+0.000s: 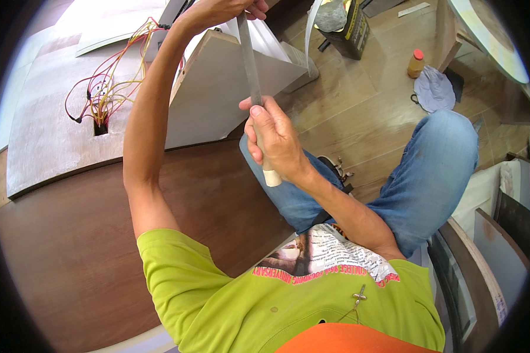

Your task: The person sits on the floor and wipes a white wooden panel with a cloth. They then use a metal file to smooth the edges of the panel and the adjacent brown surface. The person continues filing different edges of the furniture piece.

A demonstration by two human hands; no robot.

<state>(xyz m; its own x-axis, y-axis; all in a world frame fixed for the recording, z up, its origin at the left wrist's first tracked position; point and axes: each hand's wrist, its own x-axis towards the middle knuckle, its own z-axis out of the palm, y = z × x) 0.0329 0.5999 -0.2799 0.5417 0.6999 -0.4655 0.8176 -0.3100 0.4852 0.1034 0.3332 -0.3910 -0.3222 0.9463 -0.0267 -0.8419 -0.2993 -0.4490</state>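
File [248, 59], seemingly metal, between left hand [218, 10] and right hand [274, 141]

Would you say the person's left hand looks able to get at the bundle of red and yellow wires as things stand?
Probably not at once: the left hand grips the top end of the long metal file, which the right hand holds by its handle. The red and yellow wires lie uncovered on the panel beside that forearm, so once freed the way looks open.

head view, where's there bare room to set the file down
Most free: the dark brown panel beside the left forearm, below the pale board. Also bare wood floor between the white wedge piece and the orange-capped bottle. Crowded: the wire bundle on the pale board, and around the file both hands grip.
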